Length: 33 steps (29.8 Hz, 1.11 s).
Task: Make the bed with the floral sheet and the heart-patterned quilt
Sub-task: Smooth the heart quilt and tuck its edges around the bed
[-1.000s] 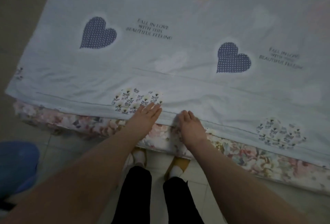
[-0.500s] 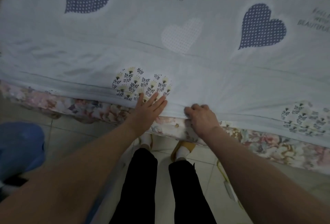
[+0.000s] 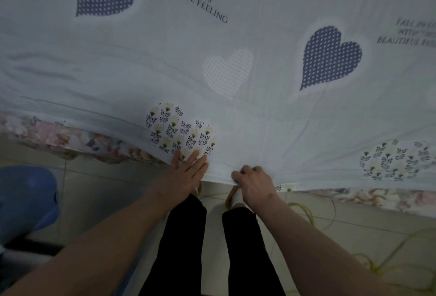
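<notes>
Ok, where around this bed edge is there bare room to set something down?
The quilt top lies open past its near edge. Floor tiles between the blue object and the left arm are bare. Crowded: that edge, where the left hand presses and the right hand grips, and the right floor with its yellow cord.

Bedroom in a home: a bed, spread with a pale quilt (image 3: 259, 36) printed with hearts and lettering over a floral sheet (image 3: 70, 137), stands on a tiled floor (image 3: 106, 189) beside a blue plastic object (image 3: 26, 201) and a yellow cord (image 3: 306, 215).
</notes>
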Tool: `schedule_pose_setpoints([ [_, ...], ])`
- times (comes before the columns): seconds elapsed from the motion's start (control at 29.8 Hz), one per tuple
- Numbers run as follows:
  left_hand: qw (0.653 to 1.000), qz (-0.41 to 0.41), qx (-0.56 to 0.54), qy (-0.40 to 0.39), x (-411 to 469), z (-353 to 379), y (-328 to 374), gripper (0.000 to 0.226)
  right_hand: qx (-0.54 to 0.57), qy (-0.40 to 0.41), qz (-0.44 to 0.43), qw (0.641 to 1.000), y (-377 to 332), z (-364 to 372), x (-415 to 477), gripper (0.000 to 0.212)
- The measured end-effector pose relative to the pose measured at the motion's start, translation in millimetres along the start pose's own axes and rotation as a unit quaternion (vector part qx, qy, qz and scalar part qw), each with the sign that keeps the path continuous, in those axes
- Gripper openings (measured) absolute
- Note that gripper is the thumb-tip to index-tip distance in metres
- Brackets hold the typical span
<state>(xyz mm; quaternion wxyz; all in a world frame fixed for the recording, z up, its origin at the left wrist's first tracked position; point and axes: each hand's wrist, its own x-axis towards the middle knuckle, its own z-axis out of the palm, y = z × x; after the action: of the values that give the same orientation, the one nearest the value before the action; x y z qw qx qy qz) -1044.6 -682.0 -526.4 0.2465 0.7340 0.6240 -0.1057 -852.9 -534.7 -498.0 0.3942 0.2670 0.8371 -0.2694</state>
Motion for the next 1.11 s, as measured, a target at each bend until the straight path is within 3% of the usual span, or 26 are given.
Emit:
schedule_pose_setpoints([
  [0.1,0.998,-0.028,0.022,-0.046,9,-6,-4,0.091,0.026,-0.013,0.022,0.999,1,3,5,0.054],
  [0.37,0.986,-0.096,-0.018,-0.139,8,-43,7,0.097,0.098,0.02,0.044,0.994,-6,-10,-16,0.064],
  [0.5,0.978,-0.103,-0.005,-0.184,25,-81,16,0.073,0.072,0.049,0.056,0.995,-15,-43,-24,0.056],
  [0.74,0.981,-0.12,0.017,-0.155,8,-148,22,0.074,0.038,0.079,0.046,0.995,-37,-86,-59,0.054],
  [0.84,0.978,-0.177,0.011,-0.113,-24,-165,10,0.071,0.0,0.103,0.013,0.995,-61,-110,-75,0.057],
  [1.11,0.946,-0.31,-0.015,-0.089,-126,-162,-116,0.066,-0.071,0.124,-0.088,0.986,-179,-153,-29,0.054],
])
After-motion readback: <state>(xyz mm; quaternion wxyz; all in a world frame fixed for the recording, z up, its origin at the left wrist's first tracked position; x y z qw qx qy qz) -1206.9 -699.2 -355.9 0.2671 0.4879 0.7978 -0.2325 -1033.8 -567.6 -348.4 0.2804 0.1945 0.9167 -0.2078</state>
